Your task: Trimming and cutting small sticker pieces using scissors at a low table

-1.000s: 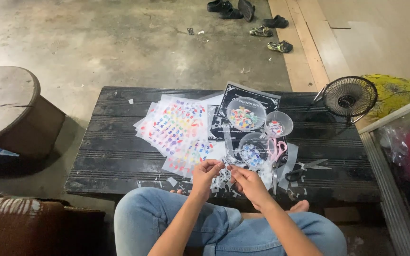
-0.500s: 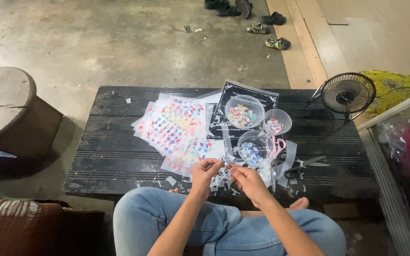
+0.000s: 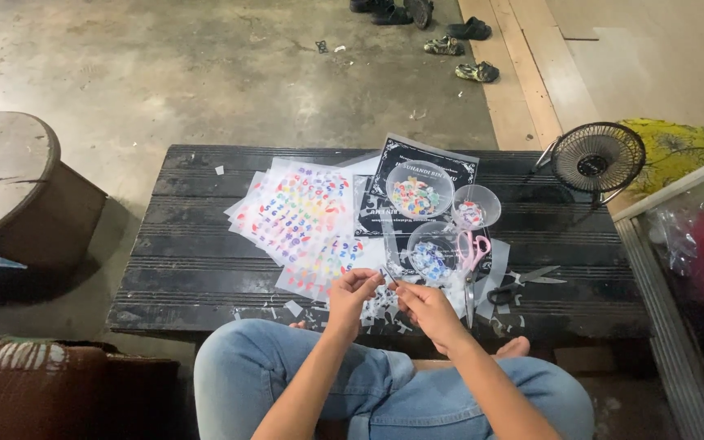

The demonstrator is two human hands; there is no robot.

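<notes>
Left hand (image 3: 354, 291) and right hand (image 3: 422, 303) pinching a small clear strip (image 3: 390, 275) between them, above table (image 3: 189, 269)

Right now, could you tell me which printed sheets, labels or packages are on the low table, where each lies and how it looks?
Sticker sheets: fanned stack, table centre-left; clear with many-coloured small shapes.
Black printed sheet: rectangular, under the clear bowls, white ornamental border.
Small clear piece: pinched between left hand and right hand; too small to describe.
</notes>
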